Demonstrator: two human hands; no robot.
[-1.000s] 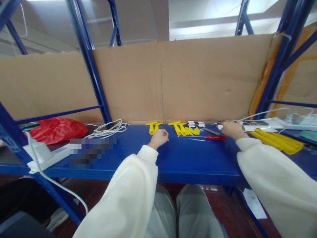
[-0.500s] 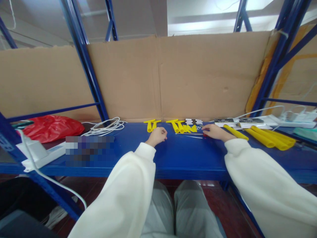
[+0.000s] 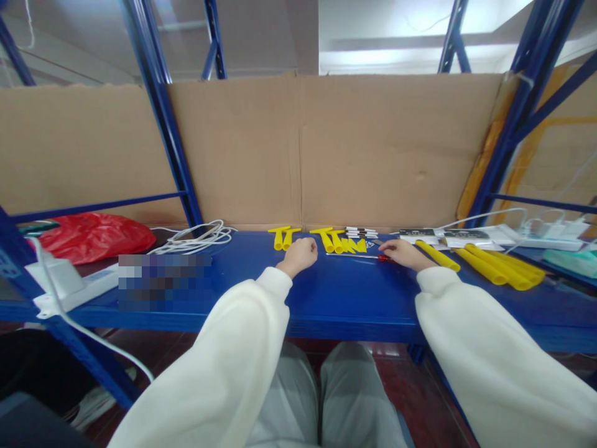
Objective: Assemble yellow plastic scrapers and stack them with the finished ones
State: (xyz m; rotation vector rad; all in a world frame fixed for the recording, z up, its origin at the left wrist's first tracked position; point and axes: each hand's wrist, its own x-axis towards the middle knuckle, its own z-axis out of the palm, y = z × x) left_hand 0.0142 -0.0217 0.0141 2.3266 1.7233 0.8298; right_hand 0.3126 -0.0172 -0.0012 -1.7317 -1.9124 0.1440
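My left hand (image 3: 300, 256) is curled shut above the blue shelf, between two groups of yellow T-shaped plastic parts; whatever its fingers hold is hidden. My right hand (image 3: 402, 254) has its fingers closed at the red handle of a screwdriver (image 3: 352, 255), whose thin metal shaft points left along the shelf. Behind the left hand stand two yellow T-shaped handles (image 3: 284, 238). Two more yellow T-shaped handles (image 3: 330, 240) lie to its right, beside several small flat yellow pieces (image 3: 355, 245). Small bits of hardware (image 3: 370, 244) are near the right fingertips.
Black-and-white strips (image 3: 361, 232) and packets (image 3: 418, 236) lie along the cardboard back wall (image 3: 373, 149). Several yellow tubes (image 3: 482, 264) sit at right, near a power strip (image 3: 550, 239). At left are coiled white cable (image 3: 200, 238), a red bag (image 3: 97, 236) and another power strip (image 3: 93, 287).
The view has shifted slightly. My left hand has turned a little and its fingers are tucked further in. My right hand stays at the screwdriver handle. A second thin pale line near the shaft no longer shows.
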